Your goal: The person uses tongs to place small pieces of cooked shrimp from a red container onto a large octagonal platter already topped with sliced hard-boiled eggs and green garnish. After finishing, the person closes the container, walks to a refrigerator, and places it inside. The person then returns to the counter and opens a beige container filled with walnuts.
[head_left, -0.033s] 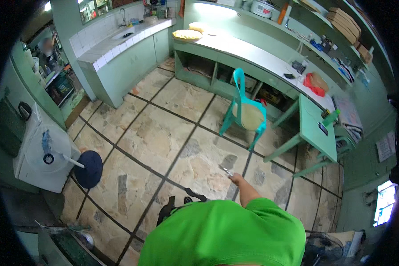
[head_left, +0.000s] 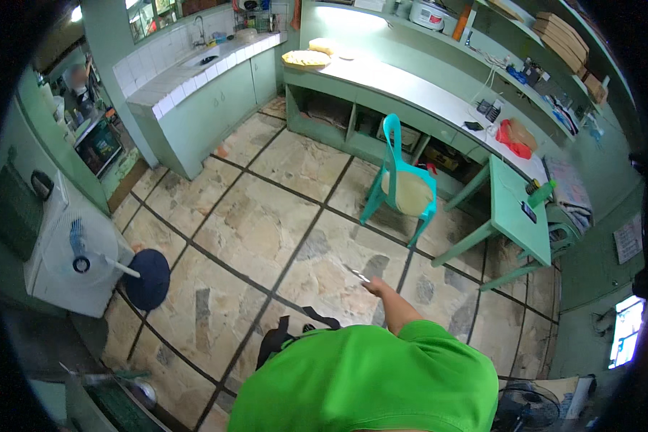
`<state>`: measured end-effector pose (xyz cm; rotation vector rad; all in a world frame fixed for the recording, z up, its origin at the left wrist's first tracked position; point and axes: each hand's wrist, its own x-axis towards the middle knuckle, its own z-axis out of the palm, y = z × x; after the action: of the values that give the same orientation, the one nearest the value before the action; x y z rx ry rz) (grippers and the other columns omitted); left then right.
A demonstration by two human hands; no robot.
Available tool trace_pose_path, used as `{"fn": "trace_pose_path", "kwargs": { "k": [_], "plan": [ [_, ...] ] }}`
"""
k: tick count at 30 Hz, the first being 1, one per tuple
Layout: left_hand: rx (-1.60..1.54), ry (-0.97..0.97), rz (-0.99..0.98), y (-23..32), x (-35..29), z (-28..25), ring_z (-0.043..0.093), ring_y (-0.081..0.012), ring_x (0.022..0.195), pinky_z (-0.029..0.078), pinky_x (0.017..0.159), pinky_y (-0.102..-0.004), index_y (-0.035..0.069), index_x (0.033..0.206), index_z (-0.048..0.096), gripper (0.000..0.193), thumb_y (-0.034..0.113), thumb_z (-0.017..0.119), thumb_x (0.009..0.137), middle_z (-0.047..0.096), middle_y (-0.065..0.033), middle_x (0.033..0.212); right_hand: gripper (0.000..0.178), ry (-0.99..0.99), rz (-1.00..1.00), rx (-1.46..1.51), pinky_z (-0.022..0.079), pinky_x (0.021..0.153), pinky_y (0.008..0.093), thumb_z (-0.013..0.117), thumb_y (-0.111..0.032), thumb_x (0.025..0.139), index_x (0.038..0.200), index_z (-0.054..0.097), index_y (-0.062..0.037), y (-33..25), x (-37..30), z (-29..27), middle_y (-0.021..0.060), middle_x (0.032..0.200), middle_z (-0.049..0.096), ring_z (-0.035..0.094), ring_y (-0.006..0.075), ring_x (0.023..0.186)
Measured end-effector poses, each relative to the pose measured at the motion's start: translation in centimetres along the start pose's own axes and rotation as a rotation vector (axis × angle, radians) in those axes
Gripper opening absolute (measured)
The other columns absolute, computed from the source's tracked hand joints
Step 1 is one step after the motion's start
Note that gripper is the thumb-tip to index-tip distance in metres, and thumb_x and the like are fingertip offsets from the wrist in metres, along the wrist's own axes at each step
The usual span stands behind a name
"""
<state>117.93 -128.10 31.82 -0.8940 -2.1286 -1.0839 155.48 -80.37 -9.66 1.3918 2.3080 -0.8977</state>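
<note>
My right hand (head_left: 373,286) reaches forward over the floor, its fingers closed on the near end of a slim, silvery, pointed tool (head_left: 354,273). The tool's far end points forward and to the left; it is too small to tell its exact kind. Nothing else touches that hand. A bright green shirt fills the lower middle of the picture, and my left hand does not show. Black straps (head_left: 320,317) stick out at the shirt's left front edge, beside a dark bag-like thing (head_left: 272,341) partly hidden by the shirt.
Ahead stands a turquoise plastic chair (head_left: 410,194), with a green table (head_left: 515,212) to its right. A long counter (head_left: 403,85) runs along the far wall beside a tiled sink counter (head_left: 173,92). At left, a standing fan (head_left: 83,263) has a round dark base (head_left: 151,281).
My right hand has moved slightly left with the silvery tool, which now points more to the left. The whole view has shifted a little.
</note>
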Motion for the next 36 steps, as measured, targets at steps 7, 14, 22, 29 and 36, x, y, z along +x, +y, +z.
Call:
{"fn": "trace_pose_path", "kwargs": {
  "k": [7,14,22,29,36],
  "plan": [
    [0.153,-0.286,-0.530,-14.6,1.2,17.7,0.040,-0.0326,0.129,0.030,0.111,-0.0447,-0.002,0.126,0.039,0.040,0.029,0.042,0.100,0.043,-0.0212,0.134,0.060,-0.179,-0.546,-0.088,0.046,0.092,0.0490,0.051,-0.052,0.093,0.122,0.059,0.0000,-32.9,15.6,-10.5,0.0271,0.119,0.062,0.060,0.0425,0.110],
    [0.276,-0.134,-0.548,-27.1,20.4,29.0,0.033,-0.0346,0.133,0.026,0.113,-0.0461,-0.004,0.132,0.030,0.050,0.031,0.043,0.100,0.035,-0.0231,0.140,0.076,-0.237,-0.263,-0.066,0.047,0.093,0.0484,0.048,-0.067,0.089,0.116,0.065,0.0016,-32.7,31.3,-13.6,0.0293,0.118,0.062,0.060,0.0429,0.111],
    [0.185,0.460,0.109,-29.5,54.0,34.2,0.026,-0.0369,0.139,0.022,0.116,-0.0477,-0.006,0.140,0.019,0.062,0.033,0.045,0.100,0.027,-0.0252,0.147,0.082,0.205,0.480,0.513,0.044,0.052,0.0438,0.038,-0.075,0.088,0.072,0.064,0.0007,-18.7,34.2,-16.0,0.0155,0.064,0.059,0.057,0.0262,0.053],
    [-0.008,0.325,0.030,-40.8,65.8,62.0,0.020,-0.0389,0.143,0.018,0.118,-0.0490,-0.008,0.147,0.010,0.073,0.035,0.046,0.100,0.019,-0.0271,0.154,0.081,0.120,0.918,0.814,0.033,0.042,0.0398,0.034,-0.079,0.088,0.065,0.058,-0.0050,-21.2,42.7,-16.2,0.0104,0.053,0.051,0.046,0.0236,0.042],
    [0.061,-1.035,-0.347,-45.0,46.4,92.0,0.016,-0.0455,0.143,0.013,0.119,-0.0491,-0.003,0.151,0.009,0.093,0.045,0.060,0.090,0.020,-0.0271,0.155,0.077,0.253,0.489,0.393,0.049,0.063,0.0463,0.038,-0.068,0.091,0.076,0.069,0.0011,-33.8,69.1,-30.1,0.0187,0.068,0.064,0.065,0.0316,0.066]
  ]
}}
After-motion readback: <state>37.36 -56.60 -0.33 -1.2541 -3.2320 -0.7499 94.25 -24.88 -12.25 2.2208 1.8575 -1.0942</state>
